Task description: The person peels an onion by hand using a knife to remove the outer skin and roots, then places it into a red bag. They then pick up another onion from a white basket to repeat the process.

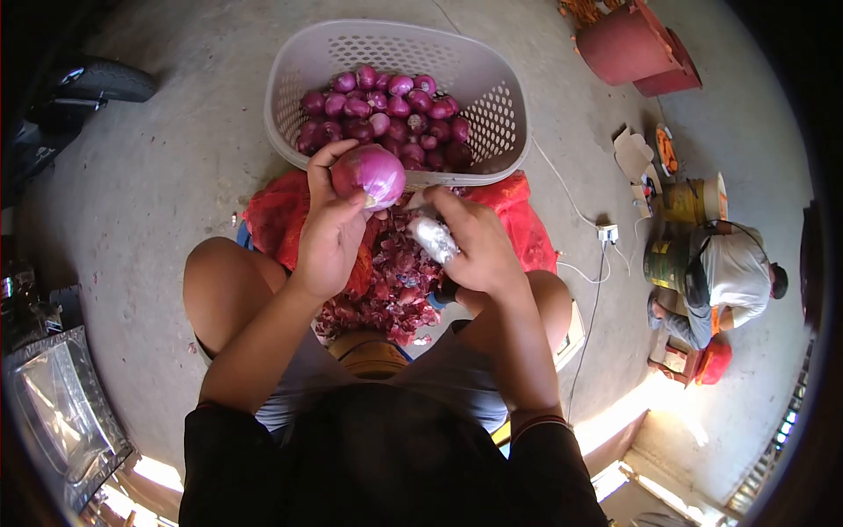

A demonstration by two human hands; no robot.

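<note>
My left hand (330,241) holds up a red onion (369,174), thumb at its lower end and fingers around its far side. My right hand (481,244) is closed around a tool with a shiny silvery-white wrapped handle (433,239), just right of the onion; its working end is blurred. Beyond both hands stands a grey plastic basket (294,79) with many red onions (395,105) inside. Between my knees lies a heap of dark red onion skins (395,272). Red mesh sacking (525,224) spreads on both sides of the heap.
At right a person (733,272) sits bent beside buckets (689,200). Red tubs (625,44) stand at upper right. A white power socket (608,234) with cables lies on the concrete floor. A motorbike wheel (110,79) is at upper left, a clear plastic-covered item (66,404) at lower left.
</note>
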